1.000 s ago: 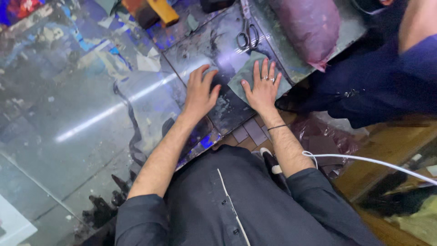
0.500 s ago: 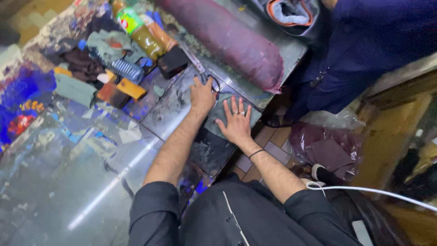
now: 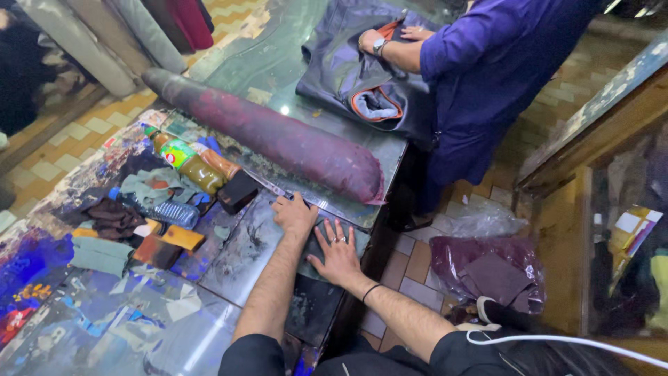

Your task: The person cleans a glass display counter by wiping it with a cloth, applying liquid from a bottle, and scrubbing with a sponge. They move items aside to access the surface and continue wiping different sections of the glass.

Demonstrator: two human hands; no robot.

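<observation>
A maroon fabric roll (image 3: 278, 143) lies by a green-capped amber bottle (image 3: 188, 161) on the paint-splotched blue worktable (image 3: 62, 292).

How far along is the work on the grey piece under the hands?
Done: the grey piece lies flat at the bench edge, beside the maroon roll. In hand: the right hand presses it down with spread fingers, and the left hand covers the handle end of the scissors. Left: no cut shows in the piece yet, as far as this view tells.
</observation>
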